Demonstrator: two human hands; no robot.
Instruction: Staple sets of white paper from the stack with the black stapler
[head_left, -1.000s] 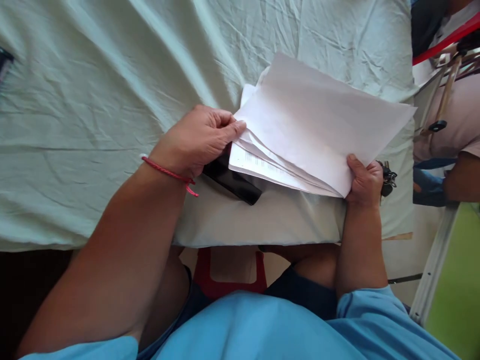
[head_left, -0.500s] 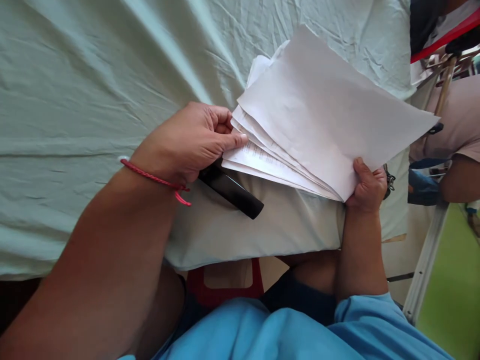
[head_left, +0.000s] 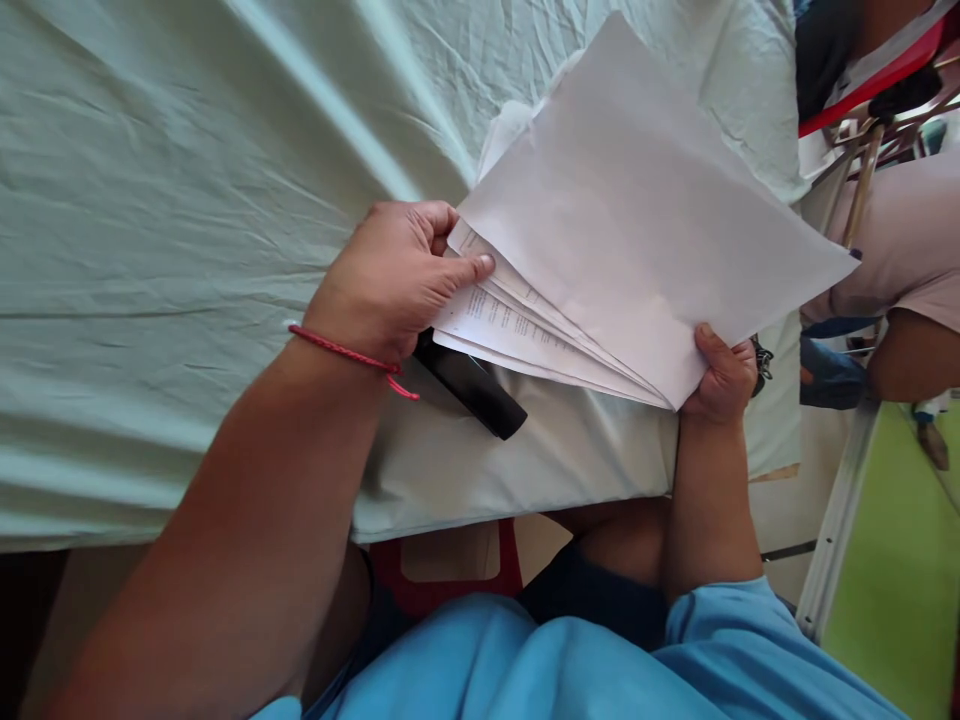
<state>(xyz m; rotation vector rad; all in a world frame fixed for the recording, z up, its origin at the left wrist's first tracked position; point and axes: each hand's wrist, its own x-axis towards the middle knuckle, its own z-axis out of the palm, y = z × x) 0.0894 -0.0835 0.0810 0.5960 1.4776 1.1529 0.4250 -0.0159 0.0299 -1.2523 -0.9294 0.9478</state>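
Note:
A fanned bundle of white paper sheets point(head_left: 637, 200) is held above the cloth-covered table. My right hand point(head_left: 724, 375) grips its lower right corner, thumb on top and fingers underneath. At the left edge, my left hand point(head_left: 409, 265) pinches some of the sheets between thumb and fingers. Printed text shows on the lower sheets, while the top one looks blank. A black, flat, long object point(head_left: 480, 390) lies on the cloth below my left hand, partly covered by the hand and papers. A red string bracelet point(head_left: 345, 350) circles my left wrist.
The pale green tablecloth point(head_left: 150, 250) spreads over the table, its near edge just above my lap. A red chair point(head_left: 420, 590) shows beneath me. Other people sit to the right, near a green board with a metal edge point(head_left: 892, 540).
My left hand has shifted slightly along the sheets' edge, and the fan has opened a little wider, showing more printed text. The whole view has moved slightly.

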